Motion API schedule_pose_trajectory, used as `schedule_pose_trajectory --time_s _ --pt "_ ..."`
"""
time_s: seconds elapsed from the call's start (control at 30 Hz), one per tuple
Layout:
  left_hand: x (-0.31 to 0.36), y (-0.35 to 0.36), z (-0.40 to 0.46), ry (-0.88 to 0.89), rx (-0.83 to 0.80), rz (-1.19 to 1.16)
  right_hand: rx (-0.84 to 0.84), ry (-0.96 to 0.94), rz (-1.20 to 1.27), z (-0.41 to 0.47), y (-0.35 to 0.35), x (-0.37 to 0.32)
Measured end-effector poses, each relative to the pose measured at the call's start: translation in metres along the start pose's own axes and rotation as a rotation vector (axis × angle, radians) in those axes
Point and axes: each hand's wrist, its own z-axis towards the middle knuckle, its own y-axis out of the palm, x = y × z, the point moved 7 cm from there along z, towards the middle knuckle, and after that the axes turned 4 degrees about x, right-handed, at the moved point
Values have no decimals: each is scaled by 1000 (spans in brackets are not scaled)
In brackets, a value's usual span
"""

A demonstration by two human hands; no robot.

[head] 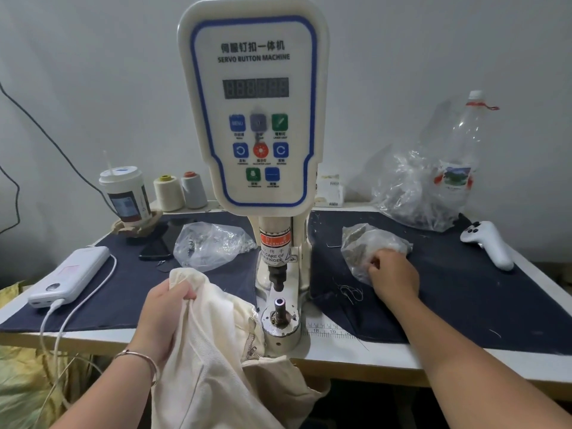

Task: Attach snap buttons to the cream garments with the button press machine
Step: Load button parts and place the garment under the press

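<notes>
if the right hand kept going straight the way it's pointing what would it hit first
The right hand points up-left, its fingertips already at the small plastic bag, so that bag comes first; beyond it probably the machine column, though depth is unclear.
</notes>
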Motion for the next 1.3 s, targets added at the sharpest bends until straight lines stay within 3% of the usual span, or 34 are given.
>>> schedule_pose_trajectory --time_s 0.23,0.4,0.47,0.6,0.7,0.87,1.3 --pt "0 0 0 18 15 9 107 -66 181 -15 -21 -4" --pt "4 1 -5 21 7 -1 295 -48 367 -56 -56 -19" --pt "6 1 -7 19 5 -14 144 53 612 -76 -54 -34" --pt "8 1 -10 9 -3 -29 -503 462 1142 -127 -20 -78" --pt "8 2 -12 -6 -8 -46 -713 603 1309 -149 -11 -103" --pt "9 1 -11 -1 -6 -46 -815 855 1496 -159 5 -117" --pt "8 1 -10 10 -4 -18 -878 1002 1661 -168 4 -124"
